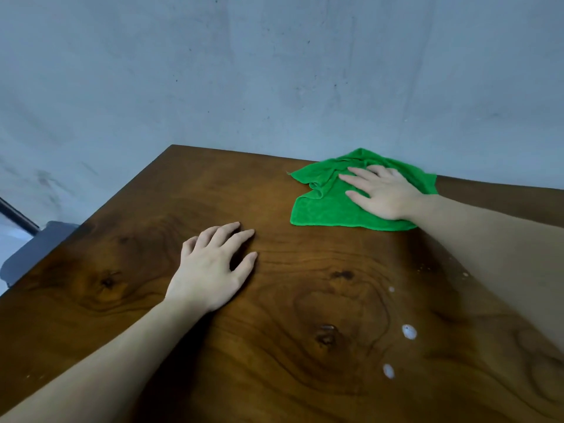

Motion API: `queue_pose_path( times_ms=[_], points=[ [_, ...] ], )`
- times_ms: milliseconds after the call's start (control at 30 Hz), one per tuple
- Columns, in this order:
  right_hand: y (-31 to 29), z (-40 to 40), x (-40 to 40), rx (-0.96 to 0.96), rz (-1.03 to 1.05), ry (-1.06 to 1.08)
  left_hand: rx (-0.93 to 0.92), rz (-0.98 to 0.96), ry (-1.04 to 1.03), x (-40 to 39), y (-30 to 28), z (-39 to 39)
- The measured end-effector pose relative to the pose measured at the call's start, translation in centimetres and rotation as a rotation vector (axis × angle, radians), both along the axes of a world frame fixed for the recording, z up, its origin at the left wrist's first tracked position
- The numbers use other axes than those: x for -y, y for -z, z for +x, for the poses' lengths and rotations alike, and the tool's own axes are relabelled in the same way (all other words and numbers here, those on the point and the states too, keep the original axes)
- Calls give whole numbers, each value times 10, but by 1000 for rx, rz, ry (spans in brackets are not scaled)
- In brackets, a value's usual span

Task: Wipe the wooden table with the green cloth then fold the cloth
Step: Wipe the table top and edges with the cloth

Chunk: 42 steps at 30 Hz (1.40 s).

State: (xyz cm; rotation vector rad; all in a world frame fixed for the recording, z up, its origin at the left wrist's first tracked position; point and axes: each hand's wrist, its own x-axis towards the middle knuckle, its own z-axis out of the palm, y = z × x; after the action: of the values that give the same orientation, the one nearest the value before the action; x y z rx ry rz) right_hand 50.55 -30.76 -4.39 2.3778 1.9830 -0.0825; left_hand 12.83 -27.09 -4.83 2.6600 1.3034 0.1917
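Observation:
The green cloth lies rumpled on the far right part of the dark wooden table, close to the wall. My right hand lies flat on top of it with straight, spread fingers pointing left. My left hand rests palm down on the bare wood near the table's middle, its fingers slightly arched and holding nothing. Several small white spots mark the wood at the near right.
A grey-blue wall runs right behind the table's far edge. Past the table's left edge a grey object and a dark bar show lower down.

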Motion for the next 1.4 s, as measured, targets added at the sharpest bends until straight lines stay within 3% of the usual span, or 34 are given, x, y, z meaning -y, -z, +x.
queue_pose_path(
  times_ms=[133,367,467,633,833,1033,1133,1267,1400],
  points=[
    [-6,5,-6,-54,-53,-45,4,-12,4,-2,-1,1],
    [4,-14,28,-61,-89,180,36,8,-11,4,-4,5],
    [3,-47,63,-59,-76,112,44,45,-6,15,-10,2],
    [3,-121,136,-42,-52,7,106,-60,6,61,-17,-10],
    [4,-219,220,-48,-64,-83,108,-38,170,139,-14,-56],
    [5,-299,289,-85,-14,-208,211,-68,166,191,-12,-95],
    [3,-309,315,-130,53,-278,240,-74,195,215,-13,-105],
    [-1,-290,354,-202,90,-218,229,-24,257,232,-12,-109],
    [2,-263,395,-72,35,-106,234,-33,303,246,-14,-111]
  ],
)
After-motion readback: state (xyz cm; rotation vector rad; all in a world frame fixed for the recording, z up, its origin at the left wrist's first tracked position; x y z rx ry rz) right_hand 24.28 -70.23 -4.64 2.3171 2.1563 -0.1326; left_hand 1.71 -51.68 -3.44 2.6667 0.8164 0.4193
